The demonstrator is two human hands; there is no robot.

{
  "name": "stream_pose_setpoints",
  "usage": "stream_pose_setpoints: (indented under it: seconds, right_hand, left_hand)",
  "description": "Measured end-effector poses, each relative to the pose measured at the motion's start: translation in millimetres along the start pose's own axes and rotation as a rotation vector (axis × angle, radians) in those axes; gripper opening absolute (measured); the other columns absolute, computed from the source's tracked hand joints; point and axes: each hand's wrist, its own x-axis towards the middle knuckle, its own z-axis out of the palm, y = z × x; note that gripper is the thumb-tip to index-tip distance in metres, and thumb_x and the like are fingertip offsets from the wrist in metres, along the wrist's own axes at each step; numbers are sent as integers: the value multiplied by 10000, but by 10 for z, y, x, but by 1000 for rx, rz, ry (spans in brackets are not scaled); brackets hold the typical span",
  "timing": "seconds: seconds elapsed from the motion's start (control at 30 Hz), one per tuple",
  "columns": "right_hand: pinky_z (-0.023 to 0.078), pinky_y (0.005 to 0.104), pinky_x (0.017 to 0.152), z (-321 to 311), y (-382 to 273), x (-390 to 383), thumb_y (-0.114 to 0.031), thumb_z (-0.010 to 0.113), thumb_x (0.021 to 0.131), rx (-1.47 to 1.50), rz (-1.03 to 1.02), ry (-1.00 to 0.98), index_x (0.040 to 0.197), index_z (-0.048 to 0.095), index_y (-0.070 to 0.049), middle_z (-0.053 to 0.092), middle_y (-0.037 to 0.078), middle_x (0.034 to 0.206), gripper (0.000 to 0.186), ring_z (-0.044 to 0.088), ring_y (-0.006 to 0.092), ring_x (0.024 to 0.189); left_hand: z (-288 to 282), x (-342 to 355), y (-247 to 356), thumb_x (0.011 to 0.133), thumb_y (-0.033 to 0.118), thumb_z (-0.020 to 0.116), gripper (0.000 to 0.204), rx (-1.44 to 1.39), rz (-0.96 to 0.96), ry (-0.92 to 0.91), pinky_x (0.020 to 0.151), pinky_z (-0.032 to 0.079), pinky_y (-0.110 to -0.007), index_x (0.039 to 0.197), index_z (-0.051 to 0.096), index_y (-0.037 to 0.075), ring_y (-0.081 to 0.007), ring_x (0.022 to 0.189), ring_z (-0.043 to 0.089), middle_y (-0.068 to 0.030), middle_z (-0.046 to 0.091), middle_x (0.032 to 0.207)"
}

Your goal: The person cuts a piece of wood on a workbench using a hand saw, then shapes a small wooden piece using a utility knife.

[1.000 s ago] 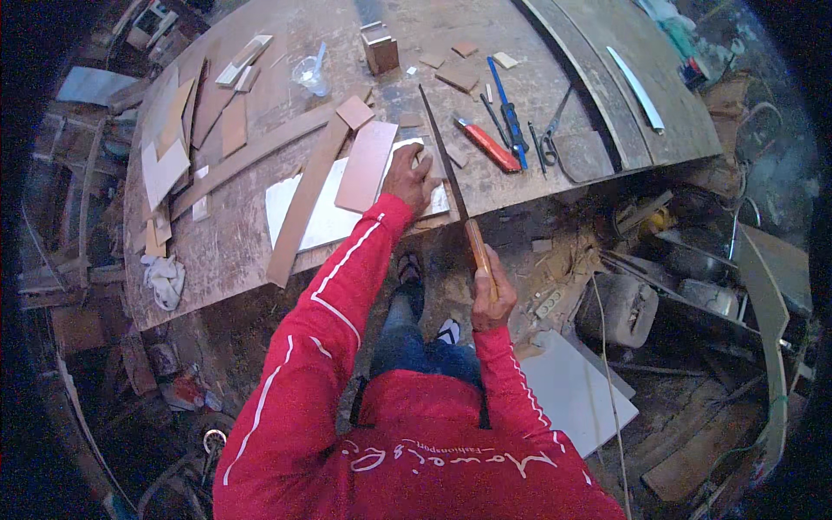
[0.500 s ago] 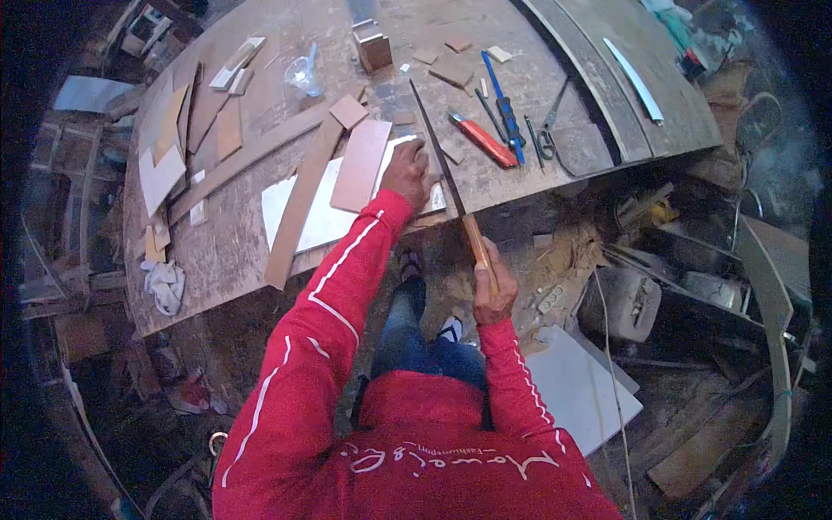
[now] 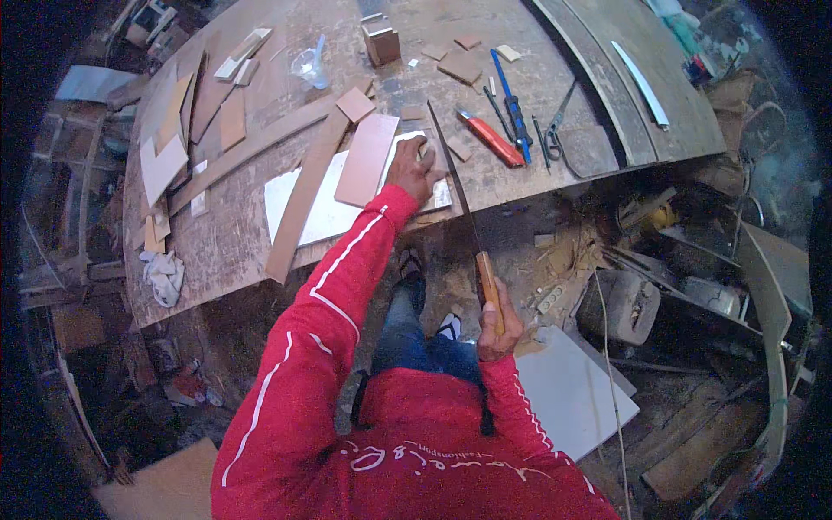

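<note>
Around me is a dim, cluttered workshop, and a scuffed wooden workbench (image 3: 225, 250) fills the middle of it. The right hand (image 3: 500, 329) is wrapped round the wooden handle (image 3: 488, 279) of a handsaw (image 3: 468, 212), fingers and thumb clamped on the grip. From there the blade (image 3: 453, 170) slants up toward half past eleven, crossing the workbench's front edge, and passes just beside the left hand (image 3: 413, 172), which lies at about the right hand's eleven o'clock. Its fingers are curled with the thumb apart, pointing toward the blade; I cannot tell whether they grip anything, nor whether the blade touches anything.

That left hand rests over the right end of a white sheet (image 3: 322, 217), most of which stretches toward eight o'clock. At the hand's nine o'clock a pink rectangular plate (image 3: 368, 162) lies on the sheet, with a long brown strip (image 3: 308, 195) beyond it. Between two and three o'clock I see a red utility knife (image 3: 496, 143), then scissors (image 3: 555, 137) farther off. A clear plastic cup (image 3: 307, 69) sits toward half past ten, a small wooden block (image 3: 380, 45) near half past eleven, and a crumpled white cloth (image 3: 163, 279) at the workbench's edge between eight and nine.
</note>
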Motion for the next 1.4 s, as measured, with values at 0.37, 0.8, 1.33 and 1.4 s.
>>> stream_pose_setpoints:
  seconds: [0.37,0.8,1.33,1.4]
  right_hand:
    - [444,267,576,-18,-195,204,-196,496,959,-3,30,-82,1317,548,-17,643,97,957,404,518,103,653]
    - [471,286,633,212,-196,370,-189,498,945,-64,-101,23,1286,559,8,649,107,917,399,561,139,671]
    - [440,280,551,236,-331,356,-221,486,955,-114,-15,2,1318,549,-8,646,64,847,426,505,110,577]
    - [432,279,546,160,-200,173,-227,484,957,-85,-9,-11,1320,549,-12,638,63,835,427,495,106,572]
  left_hand:
    - [-81,27,24,694,239,763,426,89,-16,-101,911,473,-444,1036,664,5,-399,1124,479,-229,514,1229]
    - [-86,66,26,778,328,715,413,110,-21,-180,972,444,-431,1054,654,27,-376,1179,438,-202,500,1274]
    - [-102,107,22,791,320,698,489,102,-35,-303,1001,421,-439,1133,626,-23,-393,1173,426,-217,480,1306]
    - [-130,91,17,799,323,688,488,133,-32,-313,1006,417,-443,1135,624,-24,-394,1178,422,-217,480,1308]
